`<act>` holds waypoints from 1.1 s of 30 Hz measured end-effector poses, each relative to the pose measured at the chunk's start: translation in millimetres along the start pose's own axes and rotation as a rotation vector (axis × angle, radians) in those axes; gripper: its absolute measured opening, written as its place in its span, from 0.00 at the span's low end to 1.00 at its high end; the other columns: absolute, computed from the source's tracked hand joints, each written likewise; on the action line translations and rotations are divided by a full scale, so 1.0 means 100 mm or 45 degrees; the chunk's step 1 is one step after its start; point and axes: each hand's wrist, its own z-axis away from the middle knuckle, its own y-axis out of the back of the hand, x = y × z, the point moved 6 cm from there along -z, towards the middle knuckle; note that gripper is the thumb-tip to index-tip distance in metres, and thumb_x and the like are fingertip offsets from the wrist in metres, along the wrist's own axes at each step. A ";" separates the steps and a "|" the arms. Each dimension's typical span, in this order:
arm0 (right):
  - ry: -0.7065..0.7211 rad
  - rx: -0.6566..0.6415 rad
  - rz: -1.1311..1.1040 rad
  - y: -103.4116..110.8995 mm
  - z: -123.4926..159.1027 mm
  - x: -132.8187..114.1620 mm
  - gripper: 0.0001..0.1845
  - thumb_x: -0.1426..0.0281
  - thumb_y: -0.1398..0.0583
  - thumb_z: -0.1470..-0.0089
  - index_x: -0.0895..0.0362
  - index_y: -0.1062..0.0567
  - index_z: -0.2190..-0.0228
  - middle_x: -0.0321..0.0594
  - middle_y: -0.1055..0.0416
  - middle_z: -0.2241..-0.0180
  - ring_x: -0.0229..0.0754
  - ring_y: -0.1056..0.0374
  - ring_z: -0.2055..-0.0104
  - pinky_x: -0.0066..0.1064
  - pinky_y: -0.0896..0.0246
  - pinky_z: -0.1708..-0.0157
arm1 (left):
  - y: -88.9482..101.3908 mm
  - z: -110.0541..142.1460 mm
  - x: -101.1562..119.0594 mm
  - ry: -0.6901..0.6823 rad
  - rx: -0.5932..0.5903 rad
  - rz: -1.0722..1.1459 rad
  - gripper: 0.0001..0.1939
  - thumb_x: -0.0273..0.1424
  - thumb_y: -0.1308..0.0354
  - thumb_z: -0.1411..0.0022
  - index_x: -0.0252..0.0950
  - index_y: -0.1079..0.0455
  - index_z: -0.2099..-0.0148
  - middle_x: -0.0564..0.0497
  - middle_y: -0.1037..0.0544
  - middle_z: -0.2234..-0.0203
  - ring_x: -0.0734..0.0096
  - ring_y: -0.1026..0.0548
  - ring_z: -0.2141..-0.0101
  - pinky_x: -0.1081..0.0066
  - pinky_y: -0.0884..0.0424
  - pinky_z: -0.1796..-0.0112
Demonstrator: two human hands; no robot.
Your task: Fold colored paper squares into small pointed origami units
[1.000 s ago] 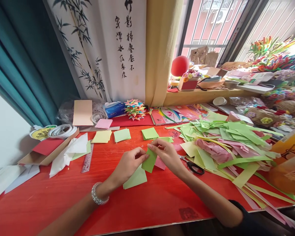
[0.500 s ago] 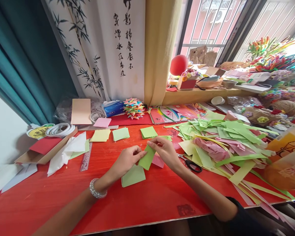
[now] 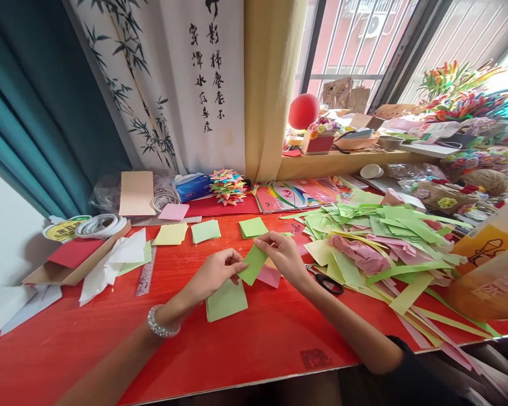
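Between my two hands is a small bright green sheet of paper, tilted above the table. My left hand pinches its left edge between thumb and fingers. At the top corner, my right hand pinches it too. Below it lies a pale green paper square, partly under my left hand. A pink paper square shows just behind the held sheet, by my right hand. Farther back sit stacks of green squares, mint squares and yellow squares.
Scissors lie right of my right hand, beside a heap of paper strips. A ruler and a cardboard tray are on the left. Magazines and a folded-paper ball line the back of the red table.
The camera view has shifted slightly. The green sheet has turned a little in my hands and looks broader, with both hands still pinching it.
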 end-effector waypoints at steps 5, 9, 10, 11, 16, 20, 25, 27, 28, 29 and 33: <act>-0.056 -0.006 -0.009 0.00 -0.02 0.05 0.15 0.60 0.46 0.49 0.58 0.29 0.76 0.39 0.31 0.75 0.39 0.37 0.71 0.28 0.44 0.71 | 0.00 0.05 0.08 -0.027 -0.025 0.106 0.13 0.40 0.47 0.44 0.34 0.36 0.66 0.52 0.32 0.71 0.70 0.31 0.69 0.71 0.31 0.70; -0.039 0.008 0.067 0.00 -0.01 0.01 0.15 0.61 0.46 0.49 0.58 0.29 0.76 0.38 0.30 0.75 0.39 0.37 0.71 0.28 0.45 0.71 | 0.02 0.07 0.12 -0.029 0.003 0.120 0.12 0.39 0.49 0.43 0.34 0.35 0.65 0.52 0.31 0.73 0.72 0.29 0.73 0.71 0.31 0.70; -0.030 0.021 0.095 0.00 0.00 0.00 0.14 0.61 0.46 0.48 0.58 0.29 0.76 0.38 0.31 0.75 0.39 0.38 0.71 0.28 0.45 0.71 | 0.03 0.07 0.12 -0.034 0.033 0.096 0.13 0.39 0.50 0.42 0.34 0.34 0.65 0.53 0.31 0.74 0.72 0.29 0.74 0.71 0.31 0.71; -0.021 0.036 0.120 0.00 0.00 -0.02 0.14 0.61 0.46 0.48 0.58 0.29 0.76 0.38 0.31 0.75 0.39 0.38 0.71 0.28 0.45 0.71 | 0.05 0.06 0.12 -0.041 0.063 0.065 0.13 0.39 0.50 0.42 0.34 0.34 0.65 0.52 0.30 0.74 0.73 0.29 0.75 0.71 0.32 0.71; -0.014 0.095 0.148 -0.01 0.03 -0.01 0.13 0.61 0.47 0.47 0.57 0.33 0.77 0.37 0.34 0.77 0.38 0.41 0.74 0.28 0.46 0.74 | 0.07 0.05 0.10 -0.042 0.113 -0.049 0.14 0.39 0.50 0.42 0.34 0.32 0.64 0.52 0.29 0.73 0.74 0.29 0.77 0.72 0.33 0.72; 0.003 0.090 0.198 0.01 0.03 -0.02 0.13 0.62 0.47 0.47 0.56 0.32 0.77 0.37 0.34 0.77 0.38 0.43 0.75 0.28 0.48 0.75 | 0.08 0.05 0.09 -0.031 0.127 -0.117 0.14 0.41 0.49 0.43 0.34 0.32 0.67 0.54 0.30 0.76 0.75 0.30 0.79 0.73 0.35 0.74; 0.044 0.092 0.253 0.07 0.01 -0.07 0.12 0.63 0.47 0.47 0.56 0.31 0.77 0.36 0.33 0.77 0.37 0.43 0.75 0.28 0.48 0.75 | 0.03 0.07 0.16 -0.026 -0.005 0.015 0.14 0.40 0.48 0.44 0.34 0.32 0.64 0.52 0.28 0.72 0.73 0.29 0.75 0.72 0.33 0.70; 0.039 0.098 0.244 0.08 0.01 -0.08 0.12 0.63 0.46 0.48 0.56 0.31 0.78 0.36 0.33 0.77 0.37 0.43 0.75 0.28 0.48 0.75 | 0.02 0.09 0.19 -0.025 -0.059 0.084 0.13 0.39 0.47 0.45 0.34 0.32 0.62 0.50 0.27 0.69 0.72 0.28 0.72 0.71 0.32 0.67; 0.030 0.100 0.234 0.08 0.00 -0.07 0.13 0.62 0.46 0.48 0.56 0.31 0.77 0.37 0.34 0.77 0.37 0.43 0.76 0.28 0.48 0.75 | 0.01 0.10 0.21 -0.023 -0.084 0.121 0.13 0.38 0.46 0.45 0.34 0.31 0.62 0.49 0.27 0.68 0.72 0.28 0.72 0.71 0.32 0.66; 0.022 0.096 0.224 0.09 -0.01 -0.06 0.13 0.62 0.47 0.48 0.56 0.31 0.77 0.37 0.34 0.77 0.38 0.42 0.76 0.28 0.48 0.76 | 0.01 0.10 0.21 -0.018 -0.104 0.161 0.13 0.38 0.46 0.45 0.34 0.31 0.61 0.49 0.27 0.68 0.72 0.29 0.72 0.70 0.32 0.66; 0.064 0.150 0.239 0.29 -0.08 -0.04 0.13 0.61 0.46 0.48 0.57 0.32 0.77 0.36 0.36 0.77 0.37 0.43 0.75 0.28 0.48 0.75 | 0.06 0.10 0.14 0.065 -0.114 0.250 0.14 0.38 0.45 0.46 0.33 0.30 0.63 0.51 0.30 0.74 0.75 0.32 0.78 0.70 0.32 0.72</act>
